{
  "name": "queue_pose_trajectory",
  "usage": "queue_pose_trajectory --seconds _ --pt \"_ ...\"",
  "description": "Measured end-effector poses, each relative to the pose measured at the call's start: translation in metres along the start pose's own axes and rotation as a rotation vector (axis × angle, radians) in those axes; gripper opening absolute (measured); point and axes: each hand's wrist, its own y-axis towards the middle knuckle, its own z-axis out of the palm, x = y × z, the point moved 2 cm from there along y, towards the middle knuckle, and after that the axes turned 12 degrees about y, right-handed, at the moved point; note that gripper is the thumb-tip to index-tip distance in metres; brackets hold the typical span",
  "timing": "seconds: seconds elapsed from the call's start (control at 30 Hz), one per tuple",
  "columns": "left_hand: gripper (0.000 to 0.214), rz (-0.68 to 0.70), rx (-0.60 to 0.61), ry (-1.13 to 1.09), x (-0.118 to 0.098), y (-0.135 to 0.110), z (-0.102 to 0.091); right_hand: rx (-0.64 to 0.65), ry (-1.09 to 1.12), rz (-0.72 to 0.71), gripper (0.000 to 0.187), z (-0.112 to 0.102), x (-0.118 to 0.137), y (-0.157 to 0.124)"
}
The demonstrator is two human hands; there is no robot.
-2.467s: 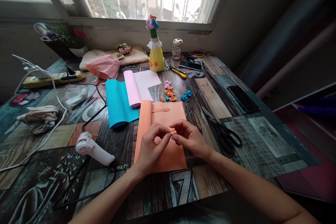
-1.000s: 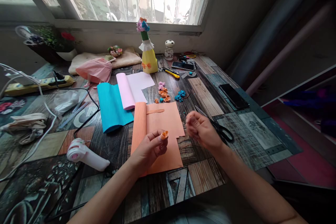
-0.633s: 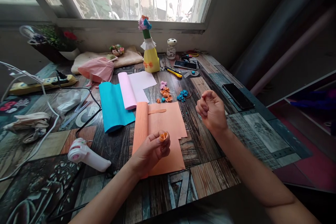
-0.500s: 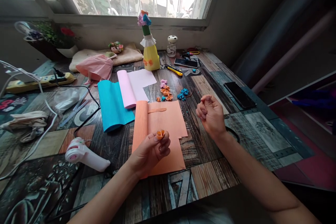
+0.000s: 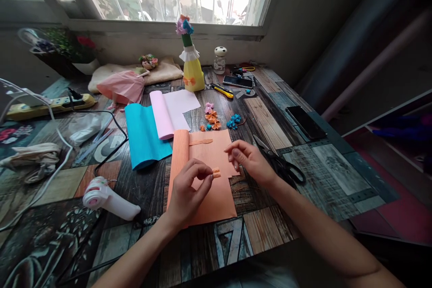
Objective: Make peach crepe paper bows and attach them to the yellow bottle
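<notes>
My left hand [image 5: 191, 189] pinches a small pleated piece of orange crepe paper [image 5: 216, 173] between thumb and fingertips, above the orange crepe paper sheet [image 5: 216, 198]. Just right of it, my right hand [image 5: 251, 162] hovers with curled fingers, thumb against them; anything in its grasp is too small to make out. Black scissors [image 5: 285, 164] lie on the table beside my right wrist. A folded orange strip [image 5: 200, 141] rests on the sheet, next to its rolled end [image 5: 180, 153]. Beyond are small orange paper flowers [image 5: 212, 117], a pink one [image 5: 209, 107] and blue ones [image 5: 234, 121].
Pink [image 5: 161, 114] and blue crepe paper rolls [image 5: 145, 137] lie left of the orange one. A white glue gun [image 5: 110, 200] sits at left. Behind stand a decorated yellow bottle [image 5: 193, 69] and a jar [image 5: 220, 63], near a yellow cutter [image 5: 222, 91] and phones [image 5: 305, 122].
My right hand has moved left, close to my left hand, uncovering the scissors. My left hand has turned palm-down, and the orange piece now points right.
</notes>
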Motion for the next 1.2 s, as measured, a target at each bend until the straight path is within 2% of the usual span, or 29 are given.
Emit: queue_pose_trajectory --seconds 0.1,0.2,0.33,0.53,0.63,0.73,0.93,1.03,1.2 --pt "0.01 0.033 -0.019 0.041 -0.001 0.0 0.0 0.175 0.047 0.05 0.038 0.016 -0.005 -0.007" --pt "0.01 0.041 -0.016 0.051 -0.001 -0.001 0.001 0.273 0.056 0.068 0.044 0.023 -0.008 -0.012" --pt "0.008 0.03 0.014 0.045 0.0 -0.001 0.002 0.273 0.033 0.083 0.041 0.026 -0.015 -0.015" --pt "0.006 -0.012 0.034 0.032 0.002 -0.001 0.003 0.217 0.028 0.039 0.026 0.027 -0.016 -0.014" --pt "0.004 -0.132 0.051 -0.038 0.003 -0.002 0.003 0.181 0.02 0.019 0.024 0.025 -0.014 -0.014" --pt "0.013 -0.321 0.086 -0.235 0.005 -0.002 0.003 0.162 -0.047 -0.009 0.023 0.024 -0.012 -0.014" --pt "0.03 -0.594 0.295 -0.723 0.009 -0.002 0.012 0.186 -0.284 -0.164 0.012 0.026 -0.006 -0.015" --pt "0.03 -0.669 0.306 -0.799 0.01 -0.003 0.015 0.201 -0.317 -0.177 0.012 0.028 -0.006 -0.015" --pt "0.03 -0.73 0.271 -0.835 0.009 -0.003 0.014 0.19 -0.283 -0.122 0.026 0.027 -0.008 -0.016"
